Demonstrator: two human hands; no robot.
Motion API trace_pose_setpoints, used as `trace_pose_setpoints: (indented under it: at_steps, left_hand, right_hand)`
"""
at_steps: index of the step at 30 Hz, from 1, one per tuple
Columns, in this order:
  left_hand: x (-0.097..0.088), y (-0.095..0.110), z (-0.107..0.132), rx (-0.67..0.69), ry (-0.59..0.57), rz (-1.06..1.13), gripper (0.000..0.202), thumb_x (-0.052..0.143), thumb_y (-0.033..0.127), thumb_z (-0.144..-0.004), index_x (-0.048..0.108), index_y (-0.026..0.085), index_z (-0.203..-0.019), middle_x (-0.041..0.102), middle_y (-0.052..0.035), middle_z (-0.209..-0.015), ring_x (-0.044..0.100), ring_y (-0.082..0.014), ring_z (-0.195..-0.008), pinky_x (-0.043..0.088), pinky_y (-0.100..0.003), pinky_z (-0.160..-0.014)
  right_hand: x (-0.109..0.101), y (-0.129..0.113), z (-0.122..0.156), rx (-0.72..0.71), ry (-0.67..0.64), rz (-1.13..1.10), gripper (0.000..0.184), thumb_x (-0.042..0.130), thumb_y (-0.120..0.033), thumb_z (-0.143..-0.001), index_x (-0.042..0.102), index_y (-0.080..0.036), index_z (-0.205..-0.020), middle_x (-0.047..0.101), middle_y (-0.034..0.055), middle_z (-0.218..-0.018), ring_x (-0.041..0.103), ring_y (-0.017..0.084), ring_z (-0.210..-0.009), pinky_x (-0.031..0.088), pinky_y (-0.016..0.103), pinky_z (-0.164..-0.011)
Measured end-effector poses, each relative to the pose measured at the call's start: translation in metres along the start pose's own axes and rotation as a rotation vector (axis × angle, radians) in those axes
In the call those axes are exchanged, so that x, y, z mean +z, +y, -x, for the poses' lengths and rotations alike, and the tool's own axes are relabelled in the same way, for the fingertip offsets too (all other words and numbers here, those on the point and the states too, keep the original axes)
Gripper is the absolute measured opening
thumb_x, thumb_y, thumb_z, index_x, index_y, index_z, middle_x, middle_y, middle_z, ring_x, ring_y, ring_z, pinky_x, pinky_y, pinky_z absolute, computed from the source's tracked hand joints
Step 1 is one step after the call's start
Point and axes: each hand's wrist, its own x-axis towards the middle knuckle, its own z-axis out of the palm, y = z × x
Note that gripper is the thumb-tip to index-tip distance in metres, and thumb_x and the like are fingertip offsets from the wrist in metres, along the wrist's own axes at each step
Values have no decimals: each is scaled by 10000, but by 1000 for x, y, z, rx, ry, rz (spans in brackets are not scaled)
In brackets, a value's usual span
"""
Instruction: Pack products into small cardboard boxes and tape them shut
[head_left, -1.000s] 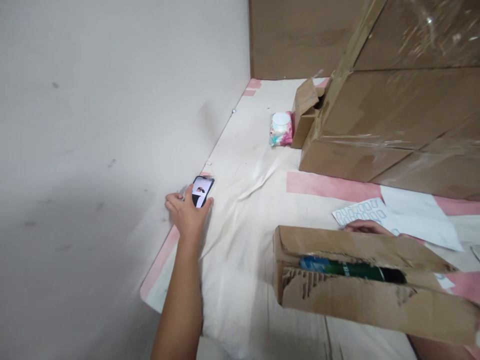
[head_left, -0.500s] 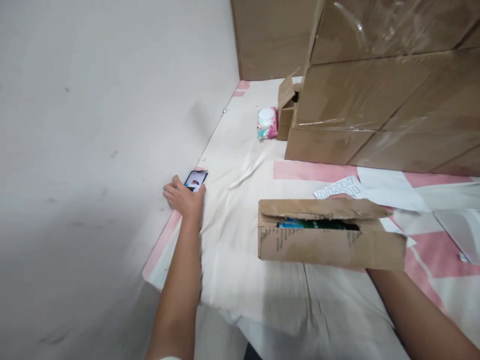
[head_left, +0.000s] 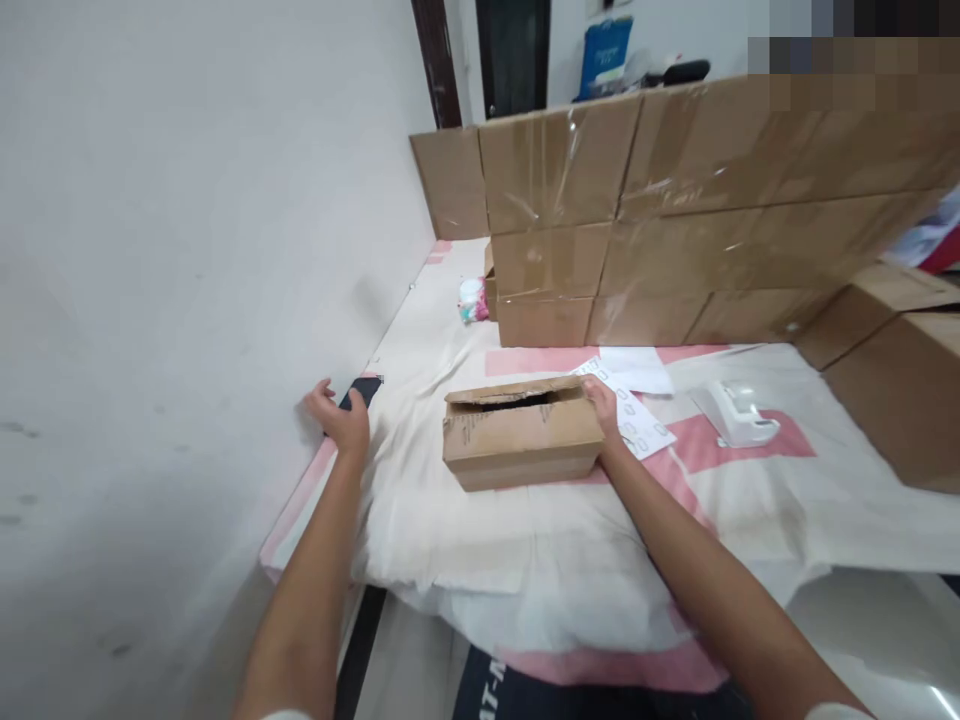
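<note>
The right hand [head_left: 604, 405] is clamped on one end of the cardboard box [head_left: 532, 440], which is in hand with its torn top slit unclosed; whether it touches the cloth-covered surface [head_left: 420, 530] I cannot tell. Well apart, the left hand [head_left: 341, 422] is at the dark phone [head_left: 365, 389] near the wall [head_left: 187, 250], its grip unclear.

Scuffed white wall [head_left: 187, 250] filling the left side here, a dark door [head_left: 514, 55] far off beyond the stacked cartons [head_left: 555, 180], light glinting off them, and a near table [head_left: 427, 535] draped in cream and pink!
</note>
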Motion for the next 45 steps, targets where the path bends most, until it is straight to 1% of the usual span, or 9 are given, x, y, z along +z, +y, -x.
trace_pose_setpoints:
  at_steps: [4,8,11,18,22,25,29,34,45]
  left_hand:
    - [-23,35,63,71,-55,196,436,448,366,-907,444,133,-1275,520,-125,-1133,534,-224,-1026,464,-358,-965]
    - [-23,59,152,88,-233,352,361,385,384,-963,494,172,-1234,597,-115,-1102,600,-217,-1023,502,-336,-915]
    - [-19,64,183,53,-357,437,367,304,369,-992,516,178,-1224,634,-124,-1142,622,-220,-1077,498,-336,-956]
    - [-6,51,163,-56,-416,533,340,391,434,-980,538,199,-1179,638,-107,-1175,602,-227,-1128,465,-343,-1006]
    - [-3,47,164,-57,-461,554,358,431,468,-974,547,210,-1193,650,-82,-1165,606,-223,-1109,459,-338,-992]
    - [-4,46,165,-59,-497,560,379,441,488,-972,551,209,-1203,653,-73,-1153,599,-221,-1096,443,-337,-989]
    - [-9,48,165,-69,-517,569,388,431,488,-977,546,205,-1217,648,-74,-1168,590,-219,-1109,433,-331,-985]
    - [-12,53,165,-73,-528,572,379,443,461,-960,556,198,-1208,664,-81,-1150,608,-230,-1091,457,-340,-961]
    - [-15,50,165,-98,-527,532,354,468,434,-926,580,225,-1190,688,-67,-1147,620,-240,-1084,476,-358,-958]
  right_hand:
    - [-6,-16,-1,-106,111,-68,276,506,-437,-924,623,-199,-847,629,31,-795,612,202,-774,501,342,-746]
    - [-16,-25,8,-318,208,40,344,443,-497,-938,613,-214,-840,617,56,-821,607,224,-807,491,375,-779]
    - [-28,-29,18,-379,226,182,417,374,-541,-954,604,-221,-817,624,81,-845,604,246,-849,483,401,-806]
    - [-30,-28,7,-286,353,261,349,325,-387,-1000,548,-221,-788,585,48,-775,575,216,-778,453,349,-747]
    - [-39,-22,-1,-201,459,375,272,384,-330,-969,564,-209,-804,622,65,-849,574,234,-874,424,386,-879]
    - [-52,-15,1,105,482,747,201,490,-331,-902,628,-185,-920,668,121,-1021,542,307,-1068,322,492,-1026]
    - [-61,-5,4,399,298,994,357,638,-382,-802,671,-141,-1064,665,204,-1180,499,386,-1199,266,544,-1064]
    - [-67,-4,2,347,264,852,234,588,-356,-799,682,-171,-906,704,102,-855,619,278,-895,385,432,-957]
    - [-68,3,-6,221,318,436,271,484,-421,-772,566,-207,-915,684,51,-783,606,205,-653,459,299,-620]
